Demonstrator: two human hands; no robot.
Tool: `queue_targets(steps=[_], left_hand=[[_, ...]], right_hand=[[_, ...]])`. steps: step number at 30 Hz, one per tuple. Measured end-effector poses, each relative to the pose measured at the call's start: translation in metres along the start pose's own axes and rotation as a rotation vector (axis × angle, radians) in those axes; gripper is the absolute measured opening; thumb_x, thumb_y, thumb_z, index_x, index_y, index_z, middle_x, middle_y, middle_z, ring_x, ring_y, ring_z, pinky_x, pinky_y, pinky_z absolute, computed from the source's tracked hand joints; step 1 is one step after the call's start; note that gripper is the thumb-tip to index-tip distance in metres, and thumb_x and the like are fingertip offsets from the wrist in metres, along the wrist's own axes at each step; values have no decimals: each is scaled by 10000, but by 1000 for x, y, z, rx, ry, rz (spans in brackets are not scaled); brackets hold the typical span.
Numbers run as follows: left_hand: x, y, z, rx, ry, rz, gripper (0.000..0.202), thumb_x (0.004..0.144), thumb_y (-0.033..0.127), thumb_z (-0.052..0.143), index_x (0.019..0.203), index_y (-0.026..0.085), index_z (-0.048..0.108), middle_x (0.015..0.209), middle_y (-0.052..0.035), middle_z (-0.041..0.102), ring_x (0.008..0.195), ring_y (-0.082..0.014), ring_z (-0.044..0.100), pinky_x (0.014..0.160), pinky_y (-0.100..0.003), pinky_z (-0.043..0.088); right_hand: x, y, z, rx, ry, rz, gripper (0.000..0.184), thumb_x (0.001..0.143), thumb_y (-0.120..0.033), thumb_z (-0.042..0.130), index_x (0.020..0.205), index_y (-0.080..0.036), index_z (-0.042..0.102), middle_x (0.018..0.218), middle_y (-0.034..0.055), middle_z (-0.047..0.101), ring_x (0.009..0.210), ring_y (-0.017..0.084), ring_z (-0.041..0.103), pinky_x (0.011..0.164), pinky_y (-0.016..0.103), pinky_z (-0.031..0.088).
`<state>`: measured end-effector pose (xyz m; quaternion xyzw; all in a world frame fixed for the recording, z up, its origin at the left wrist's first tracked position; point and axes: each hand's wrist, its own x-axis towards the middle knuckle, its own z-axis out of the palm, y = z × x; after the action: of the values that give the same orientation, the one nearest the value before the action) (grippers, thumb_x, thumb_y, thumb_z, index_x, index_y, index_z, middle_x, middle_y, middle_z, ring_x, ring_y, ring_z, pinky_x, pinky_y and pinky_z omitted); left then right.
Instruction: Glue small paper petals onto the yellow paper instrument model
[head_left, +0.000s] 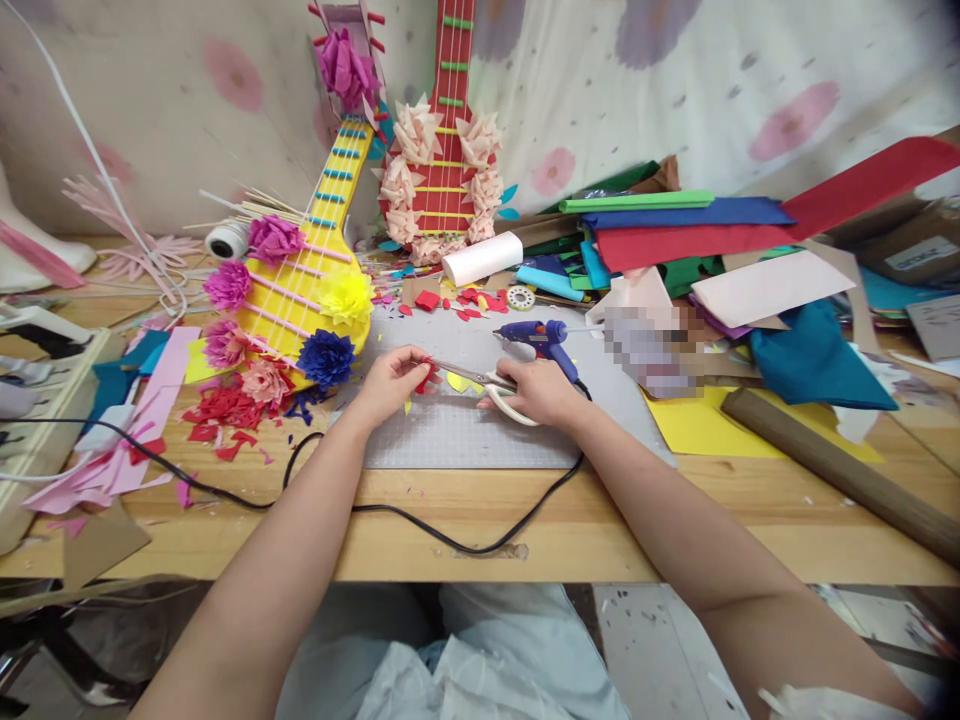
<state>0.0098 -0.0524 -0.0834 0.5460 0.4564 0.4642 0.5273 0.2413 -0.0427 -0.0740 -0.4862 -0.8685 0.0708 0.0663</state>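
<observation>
Between the fingertips of my left hand [391, 385] is a small piece of red paper [430, 378], pinched and partly hidden by the fingers. My right hand [541, 390] grips a pair of scissors [511, 402] by pale handles. Their blades point left and reach the red paper; whether the blades are parted I cannot tell. Both hands are above a grey cutting mat [450, 445]. Just behind my right hand lies a blue glue gun [536, 335]. Scraps of yellow paper [459, 382] rest on the mat under the scissors.
A yellow paper guitar [300, 290] with paper flowers leans at left, a red one [442, 190] behind. Red scraps [225, 410] pile beside it. A black cord [450, 545] loops across the table front. Coloured paper [690, 235] and a brown roll [832, 470] lie at right.
</observation>
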Motion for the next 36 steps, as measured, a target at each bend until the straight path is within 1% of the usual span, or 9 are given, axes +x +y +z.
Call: queue_targets(steps=[8,13,19,36], left_hand=[[-1,1,0,-21,8,-9,274,637,374,660,743,158,529,662,14,583,680,-151,635,589,-288,548],[0,0,-1,-24,36,17,261,651,369,652,751,155,541,667,14,584,675,-142,632,589,-286,550],[0,0,0,-25,16,1,251,646,356,656,754,156,548,640,15,593,660,-137,626,588,-277,548],[0,-1,1,-43,3,-20,259,632,344,669,751,149,547,668,23,576,654,-130,623,571,-268,541]], right_hand=[[1,-1,-1,1,-4,7,499,754,-675,433,781,-189,542,670,44,618,601,161,526,527,259,221],[0,-1,-3,13,-13,6,488,753,-670,438,807,-193,531,698,43,625,622,167,535,527,256,224],[-1,-2,-3,17,-14,-5,479,760,-662,437,813,-193,525,699,46,628,636,174,544,532,258,225],[1,0,0,-11,15,4,514,753,-688,420,772,-188,540,661,41,611,594,158,525,525,254,211]])
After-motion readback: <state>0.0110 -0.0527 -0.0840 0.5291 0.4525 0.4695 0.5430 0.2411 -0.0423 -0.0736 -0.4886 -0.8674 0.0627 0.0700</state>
